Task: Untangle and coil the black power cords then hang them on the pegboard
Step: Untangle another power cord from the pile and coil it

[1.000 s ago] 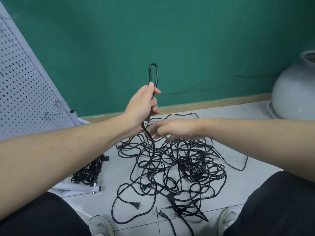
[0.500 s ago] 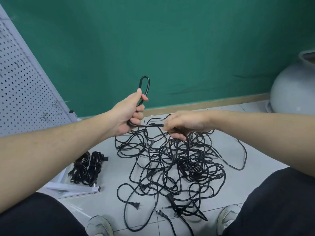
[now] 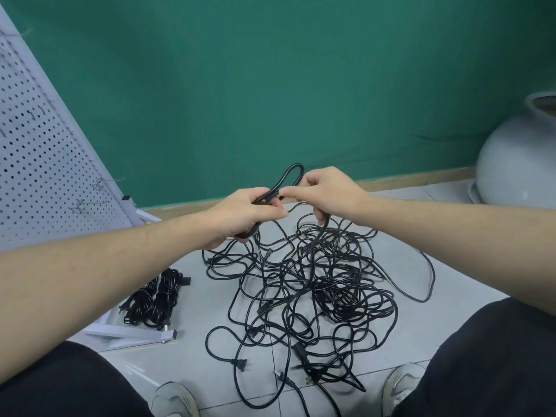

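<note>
A: What are the hands holding?

B: The left hand grips a folded length of black cord, fingers curled round several strands; one loop stands up above the fist. The right hand touches it, its fingers pinching the same cord near the loop, and another strand runs down from under its palm.

A: Down to where?

B: Into the tangled pile of cords spread on the tiled floor between the person's knees. Several plugs lie at its near edge, just in front of the shoes.

A: Are any cords sorted?

B: Two coiled bundles lie side by side on the floor to the left, well apart from the pile, beside the white foot of the pegboard.

A: And the board itself?

B: It leans at the left edge, perforated, with a few wire hooks on it. No cord hangs there. A green wall stands behind, and a large pale pot sits at the right.
</note>
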Demonstrator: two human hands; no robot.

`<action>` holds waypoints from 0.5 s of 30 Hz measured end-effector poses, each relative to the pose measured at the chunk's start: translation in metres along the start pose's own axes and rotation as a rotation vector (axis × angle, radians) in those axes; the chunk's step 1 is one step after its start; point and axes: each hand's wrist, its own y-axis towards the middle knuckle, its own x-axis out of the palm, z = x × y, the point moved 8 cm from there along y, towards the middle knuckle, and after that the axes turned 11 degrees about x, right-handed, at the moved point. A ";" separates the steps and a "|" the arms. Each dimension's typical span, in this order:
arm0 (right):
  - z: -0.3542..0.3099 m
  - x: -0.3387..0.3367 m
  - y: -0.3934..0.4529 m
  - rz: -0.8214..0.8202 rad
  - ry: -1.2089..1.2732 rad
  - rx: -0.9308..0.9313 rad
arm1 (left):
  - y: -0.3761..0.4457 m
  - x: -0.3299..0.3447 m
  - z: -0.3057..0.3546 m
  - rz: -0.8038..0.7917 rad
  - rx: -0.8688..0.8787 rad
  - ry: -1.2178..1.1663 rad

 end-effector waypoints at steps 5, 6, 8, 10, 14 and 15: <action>0.009 -0.009 0.008 0.056 0.026 0.097 | 0.002 0.000 -0.005 -0.035 -0.030 0.111; 0.010 -0.008 0.010 0.019 0.127 0.098 | 0.002 0.000 -0.007 -0.040 -0.036 0.123; 0.012 -0.006 0.014 -0.055 0.318 0.079 | 0.003 -0.001 -0.011 -0.032 -0.042 0.102; 0.014 -0.004 0.016 -0.103 0.420 0.063 | 0.004 -0.002 -0.013 -0.020 -0.033 0.032; 0.010 -0.013 0.011 0.023 0.410 -0.023 | 0.002 0.000 -0.009 -0.031 -0.015 -0.052; 0.007 -0.018 0.009 0.073 0.394 -0.054 | 0.001 0.003 -0.008 -0.045 -0.022 -0.086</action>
